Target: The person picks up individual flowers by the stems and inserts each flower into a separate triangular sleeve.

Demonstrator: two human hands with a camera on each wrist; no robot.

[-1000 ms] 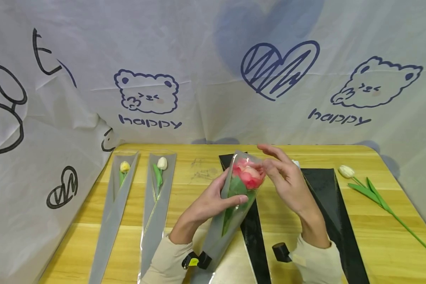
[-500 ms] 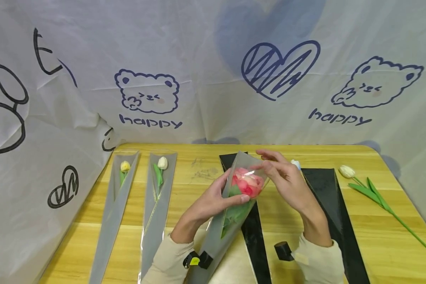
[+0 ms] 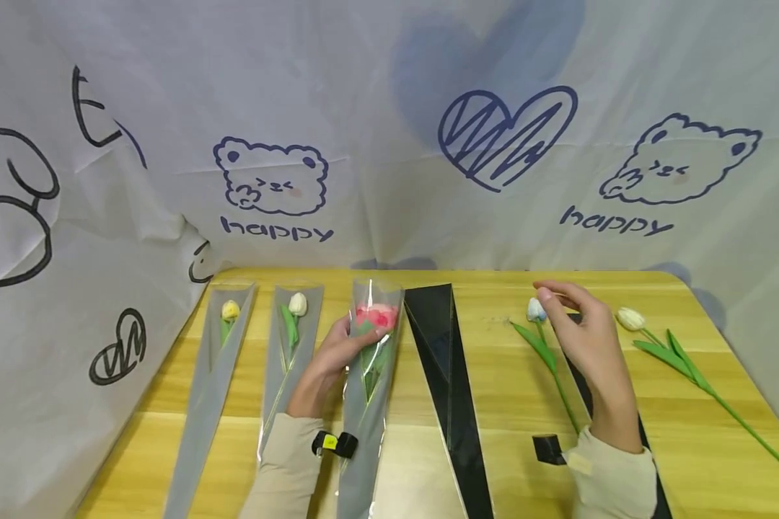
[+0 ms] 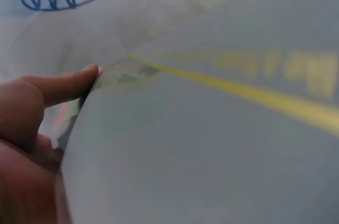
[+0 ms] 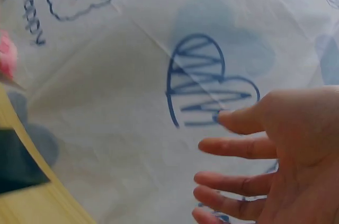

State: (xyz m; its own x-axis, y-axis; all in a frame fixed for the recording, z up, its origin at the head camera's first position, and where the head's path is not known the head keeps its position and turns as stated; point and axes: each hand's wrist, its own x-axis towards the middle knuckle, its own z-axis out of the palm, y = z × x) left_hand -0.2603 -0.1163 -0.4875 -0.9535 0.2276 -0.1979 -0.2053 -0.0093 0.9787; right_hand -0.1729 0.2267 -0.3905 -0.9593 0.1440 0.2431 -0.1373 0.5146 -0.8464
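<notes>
Fingers of the left hand [image 3: 331, 357] grasp a grey translucent plastic sleeve [image 3: 362, 461] holding a pink ruffled flower [image 3: 376, 316], over the yellow wooden bench [image 3: 513, 411]. Right hand [image 3: 587, 346] released, near a blue-white tulip [image 3: 536, 310]. I'd pinch lightly, lest the sleeve crease.

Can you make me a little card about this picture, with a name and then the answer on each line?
Left grip: holding a gray sleeve with a pink peony-like flower inside
Right grip: holding nothing, near the blue-and-white tulip
Other wrapped flowers: yellow tulip, wrapped white tulip
Loose on the table: blue-and-white tulip, loose white tulip
Black sleeves: two, one partly hidden
Backdrop: white cloth with bears, hearts and "happy"
</notes>
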